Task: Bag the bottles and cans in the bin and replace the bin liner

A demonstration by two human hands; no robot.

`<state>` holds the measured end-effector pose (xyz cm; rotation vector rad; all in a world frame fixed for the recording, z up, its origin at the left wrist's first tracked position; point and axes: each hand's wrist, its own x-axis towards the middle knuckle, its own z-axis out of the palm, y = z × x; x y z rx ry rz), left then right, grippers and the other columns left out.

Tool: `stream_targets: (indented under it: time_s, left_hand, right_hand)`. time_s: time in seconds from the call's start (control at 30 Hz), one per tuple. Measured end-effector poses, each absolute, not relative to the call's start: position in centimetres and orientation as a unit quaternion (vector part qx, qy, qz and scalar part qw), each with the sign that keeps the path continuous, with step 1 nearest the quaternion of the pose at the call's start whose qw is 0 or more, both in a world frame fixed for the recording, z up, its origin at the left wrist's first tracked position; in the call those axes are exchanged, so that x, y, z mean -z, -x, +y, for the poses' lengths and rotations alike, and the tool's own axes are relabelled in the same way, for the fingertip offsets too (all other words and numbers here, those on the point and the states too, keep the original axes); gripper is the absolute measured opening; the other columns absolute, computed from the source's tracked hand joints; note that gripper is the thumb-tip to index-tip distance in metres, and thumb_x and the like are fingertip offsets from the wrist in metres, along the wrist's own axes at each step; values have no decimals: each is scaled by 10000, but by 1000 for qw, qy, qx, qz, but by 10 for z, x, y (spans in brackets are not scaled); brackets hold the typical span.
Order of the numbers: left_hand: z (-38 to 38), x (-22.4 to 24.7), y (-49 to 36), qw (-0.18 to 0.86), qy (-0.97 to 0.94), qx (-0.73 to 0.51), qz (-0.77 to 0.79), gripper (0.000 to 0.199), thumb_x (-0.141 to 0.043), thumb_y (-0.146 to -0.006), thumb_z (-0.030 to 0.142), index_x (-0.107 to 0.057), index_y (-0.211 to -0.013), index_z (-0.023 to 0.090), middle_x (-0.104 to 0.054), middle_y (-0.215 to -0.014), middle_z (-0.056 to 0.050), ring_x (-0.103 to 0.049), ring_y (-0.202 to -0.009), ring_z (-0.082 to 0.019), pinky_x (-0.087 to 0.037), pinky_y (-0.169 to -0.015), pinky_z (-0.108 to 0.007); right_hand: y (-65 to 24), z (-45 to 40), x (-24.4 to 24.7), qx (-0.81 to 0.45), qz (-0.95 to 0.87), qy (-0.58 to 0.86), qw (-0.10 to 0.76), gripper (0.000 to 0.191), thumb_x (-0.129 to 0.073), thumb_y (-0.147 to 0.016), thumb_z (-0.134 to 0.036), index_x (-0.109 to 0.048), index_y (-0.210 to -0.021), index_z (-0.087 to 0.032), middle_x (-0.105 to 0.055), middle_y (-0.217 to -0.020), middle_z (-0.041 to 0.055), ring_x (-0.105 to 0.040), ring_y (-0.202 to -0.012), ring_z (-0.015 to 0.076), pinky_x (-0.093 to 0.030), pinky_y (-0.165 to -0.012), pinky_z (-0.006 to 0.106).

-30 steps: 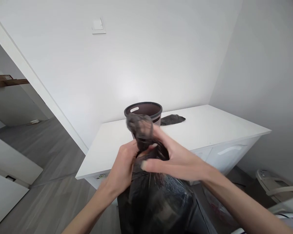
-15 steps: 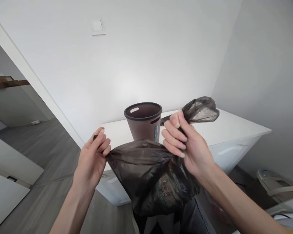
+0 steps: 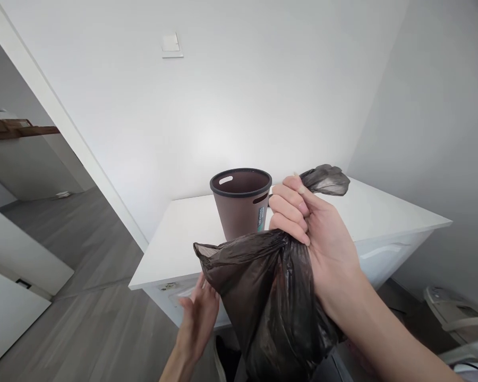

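My right hand (image 3: 308,223) is closed around the gathered neck of a dark translucent garbage bag (image 3: 263,297), which hangs full below the fist. A loose end of thin dark plastic pokes out above the thumb, and one open corner spreads out to the left. Low at the bag's left side is my left hand (image 3: 199,313), fingers apart and partly hidden behind the plastic; it grips nothing that I can see. Behind the bag, a brown trash can (image 3: 239,212) with a black rim and handle slots stands upright on the white cabinet (image 3: 183,228).
A light switch (image 3: 172,46) is on the white wall behind the cabinet. To the left a doorway opens onto grey flooring (image 3: 99,254), with a white door (image 3: 11,318) nearby. A pale plastic object (image 3: 454,307) sits at the lower right.
My left hand has let go of the bag's left edge and moved down and right beside the bag. The stretched edge has slackened; my right hand keeps its hold.
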<state>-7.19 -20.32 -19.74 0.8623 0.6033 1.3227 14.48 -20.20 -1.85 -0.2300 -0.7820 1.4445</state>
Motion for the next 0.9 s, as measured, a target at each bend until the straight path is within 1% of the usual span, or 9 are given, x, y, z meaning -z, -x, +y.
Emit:
stream_targets:
  time_s: [0.07, 0.13, 0.23, 0.33, 0.47, 0.57, 0.7, 0.8, 0.9]
  left_hand:
    - [-201, 202, 71, 661, -448, -545, 257, 1163, -653, -590, 963, -588, -1507, 250, -542, -1580, -142, -261, -1587, -415, -259, -1299, -529]
    - [-193, 195, 68, 632, -499, -519, 287, 1093, -687, -594, 945, -669, -1429, 239, -591, -1533, -148, -285, -1573, -434, -247, -1294, -556]
    - [-176, 170, 66, 554, -570, -483, 368, 742, -745, -776, 749, -741, -1337, 263, -665, -1452, -117, -369, -1542, -401, -249, -1294, -547]
    - [-169, 143, 63, 482, -613, -492, 386, 484, -633, -961, 565, -732, -1344, 287, -662, -1464, -69, -436, -1518, -325, -274, -1296, -475]
    - [-179, 118, 60, 462, -561, -572, 379, 452, -563, -1016, 529, -691, -1370, 280, -684, -1435, -81, -568, -1412, -300, -412, -1216, -442]
    - [-185, 104, 63, 459, -556, -583, 374, 456, -545, -1023, 542, -657, -1375, 275, -693, -1411, -95, -620, -1342, -301, -474, -1151, -445]
    - [-186, 93, 70, 417, -681, -434, 417, 411, -677, -948, 495, -700, -1301, 288, -720, -1316, -55, -626, -1272, -284, -505, -1073, -372]
    - [-187, 100, 73, 457, -745, -258, 411, 360, -754, -873, 511, -755, -1097, 228, -743, -1065, -43, -650, -1065, -266, -537, -926, -352]
    - [-186, 118, 75, 431, -776, -198, 416, 370, -783, -831, 551, -703, -857, 191, -662, -899, -29, -582, -882, -217, -495, -834, -343]
  right_hand:
    - [-141, -207, 16, -648, -350, 100, 669, 454, -727, -977, -346, -352, -734, -261, -334, -584, -94, -261, -410, 84, -325, -311, 171]
    - [-139, -210, 15, -654, -348, 97, 665, 451, -724, -978, -325, -351, -733, -262, -328, -580, -95, -252, -404, 84, -318, -305, 173]
    - [-140, -212, 13, -655, -345, 94, 665, 444, -725, -975, -297, -355, -732, -260, -327, -578, -97, -234, -399, 83, -315, -301, 174]
    - [-146, -213, 15, -643, -353, 97, 673, 455, -739, -964, -290, -351, -729, -257, -318, -581, -94, -222, -401, 83, -315, -303, 167]
    - [-162, -213, 28, -630, -318, 104, 701, 453, -760, -939, -245, -360, -726, -247, -292, -590, -92, -204, -419, 76, -330, -323, 132]
    - [-175, -213, 41, -647, -276, 95, 704, 426, -763, -919, -184, -381, -741, -239, -281, -595, -99, -196, -424, 63, -341, -341, 108]
    - [-190, -212, 47, -674, -242, 72, 694, 389, -724, -922, -104, -392, -771, -239, -309, -599, -104, -238, -417, 50, -342, -349, 101]
    - [-200, -213, 45, -681, -226, 45, 695, 360, -690, -939, -87, -400, -788, -239, -326, -599, -107, -272, -412, 45, -345, -352, 102]
    - [-209, -216, 43, -685, -220, 38, 694, 330, -662, -939, -58, -419, -801, -234, -335, -607, -108, -275, -409, 43, -343, -346, 110]
